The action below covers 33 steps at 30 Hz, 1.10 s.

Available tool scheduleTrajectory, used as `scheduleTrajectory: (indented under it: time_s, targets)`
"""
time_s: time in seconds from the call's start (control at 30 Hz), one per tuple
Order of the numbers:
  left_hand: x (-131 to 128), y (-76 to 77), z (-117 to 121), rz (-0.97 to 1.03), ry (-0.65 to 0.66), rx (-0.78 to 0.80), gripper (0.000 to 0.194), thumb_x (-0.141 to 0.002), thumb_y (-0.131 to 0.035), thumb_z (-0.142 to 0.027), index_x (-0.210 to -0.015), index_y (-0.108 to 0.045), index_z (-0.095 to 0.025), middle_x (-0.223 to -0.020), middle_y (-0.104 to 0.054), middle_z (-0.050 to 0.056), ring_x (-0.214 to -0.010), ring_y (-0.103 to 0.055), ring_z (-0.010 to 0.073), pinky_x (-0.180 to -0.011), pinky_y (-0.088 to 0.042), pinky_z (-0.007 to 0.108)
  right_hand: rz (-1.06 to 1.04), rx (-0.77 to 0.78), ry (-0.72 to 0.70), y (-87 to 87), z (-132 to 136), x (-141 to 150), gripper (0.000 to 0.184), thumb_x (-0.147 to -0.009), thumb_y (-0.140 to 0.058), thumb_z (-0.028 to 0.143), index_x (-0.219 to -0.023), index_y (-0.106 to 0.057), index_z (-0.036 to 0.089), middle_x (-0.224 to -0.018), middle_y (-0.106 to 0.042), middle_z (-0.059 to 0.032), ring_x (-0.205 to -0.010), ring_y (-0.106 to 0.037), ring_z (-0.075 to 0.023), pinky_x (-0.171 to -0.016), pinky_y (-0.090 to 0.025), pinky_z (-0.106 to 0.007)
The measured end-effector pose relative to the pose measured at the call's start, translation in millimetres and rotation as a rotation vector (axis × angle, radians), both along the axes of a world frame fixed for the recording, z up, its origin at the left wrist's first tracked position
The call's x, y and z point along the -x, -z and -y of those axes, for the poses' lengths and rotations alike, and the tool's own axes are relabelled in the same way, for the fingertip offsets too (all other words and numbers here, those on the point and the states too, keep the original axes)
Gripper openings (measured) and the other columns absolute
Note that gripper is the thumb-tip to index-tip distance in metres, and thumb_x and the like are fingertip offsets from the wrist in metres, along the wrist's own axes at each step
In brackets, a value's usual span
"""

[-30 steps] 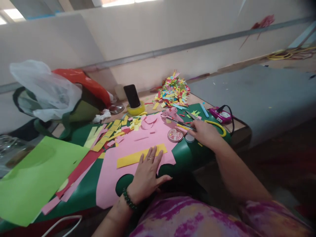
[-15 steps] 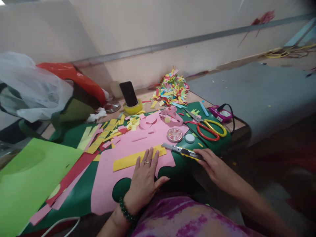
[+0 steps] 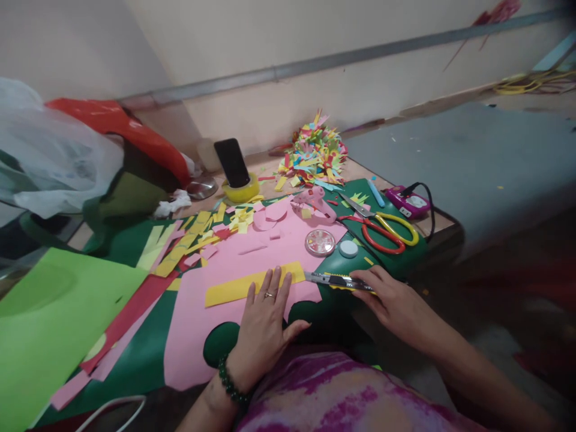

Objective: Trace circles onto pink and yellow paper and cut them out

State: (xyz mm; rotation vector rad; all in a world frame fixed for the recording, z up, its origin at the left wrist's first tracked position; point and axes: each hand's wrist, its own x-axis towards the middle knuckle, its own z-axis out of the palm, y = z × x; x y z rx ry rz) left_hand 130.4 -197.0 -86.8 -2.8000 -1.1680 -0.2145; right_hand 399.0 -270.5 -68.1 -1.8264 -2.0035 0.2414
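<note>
My left hand (image 3: 264,327) lies flat with fingers spread on a pink paper sheet (image 3: 229,300), its fingertips resting on a long yellow paper strip (image 3: 234,288). My right hand (image 3: 390,299) is closed around a yellow and black utility knife (image 3: 339,281), whose blade end points left toward the right end of the yellow strip. Both papers lie on a dark green sheet (image 3: 148,354) covering the table.
Red and yellow scissors (image 3: 384,228), a pink glue gun (image 3: 315,201), a round clear box (image 3: 320,242) and a white cap (image 3: 348,248) lie beyond the knife. A phone (image 3: 231,162) stands in a yellow tape roll. Paper scrap pile (image 3: 315,157), lime green sheet (image 3: 49,318), plastic bags (image 3: 67,156) at left.
My right hand went from the scissors area to the near table edge, now gripping the utility knife and bringing it close to the yellow strip. My left hand stayed pressed on the paper.
</note>
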Motion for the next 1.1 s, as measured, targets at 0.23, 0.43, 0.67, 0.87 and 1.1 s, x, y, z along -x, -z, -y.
scheduleTrajectory:
  time_s: [0.23,0.43,0.67,0.87,1.1]
  targets:
    - [0,2.8,0,0.007,-0.013,0.026,0.084,-0.087,-0.033,-0.071,-0.150,-0.029,-0.016,-0.153,-0.035,0.018,-0.143,-0.026,0.0334,-0.107,-0.033,0.056,0.001,0.013,-0.048,-2.2,2,3,0.022,-0.096,-0.042,0.024,-0.112,-0.057,0.020,-0.096,-0.062,-0.0077,-0.074,-0.068,-0.0199,-0.063,-0.055,-0.031]
    - [0,1.3,0,0.015,-0.020,0.077,0.083,-0.087,-0.032,-0.071,-0.150,-0.027,-0.017,-0.154,-0.033,0.018,-0.144,-0.024,0.0333,-0.108,-0.032,0.058,0.010,0.021,-0.063,-1.3,2,13,0.023,-0.096,-0.043,0.023,-0.113,-0.057,0.020,-0.095,-0.062,-0.0075,-0.072,-0.067,-0.0194,-0.062,-0.055,-0.030]
    - [2,-5.0,-1,0.014,-0.002,0.098,0.082,-0.088,-0.030,-0.070,-0.151,-0.024,-0.017,-0.155,-0.029,0.017,-0.144,-0.025,0.0330,-0.107,-0.034,0.056,0.009,0.024,-0.068,-3.2,-1,24,0.022,-0.095,-0.044,0.020,-0.112,-0.057,0.019,-0.096,-0.062,-0.0078,-0.074,-0.068,-0.0192,-0.064,-0.055,-0.030]
    - [46,-10.5,-4,0.015,0.013,-0.043,0.084,-0.088,-0.035,-0.069,-0.154,-0.006,-0.025,-0.156,-0.028,0.014,-0.143,-0.027,0.0328,-0.107,-0.034,0.055,0.041,0.049,-0.047,-5.9,-2,28,0.020,-0.095,-0.044,0.019,-0.112,-0.056,0.019,-0.097,-0.061,-0.0074,-0.075,-0.068,-0.0195,-0.064,-0.055,-0.031]
    - [61,2.1,-4,0.011,-0.015,-0.031,0.087,-0.085,-0.041,-0.071,-0.153,-0.012,-0.026,-0.155,-0.032,0.013,-0.141,-0.030,0.0340,-0.104,-0.037,0.054,0.040,0.037,-0.055,-4.7,-5,37,0.022,-0.094,-0.045,0.018,-0.112,-0.057,0.019,-0.096,-0.061,-0.0078,-0.073,-0.067,-0.0191,-0.063,-0.053,-0.030]
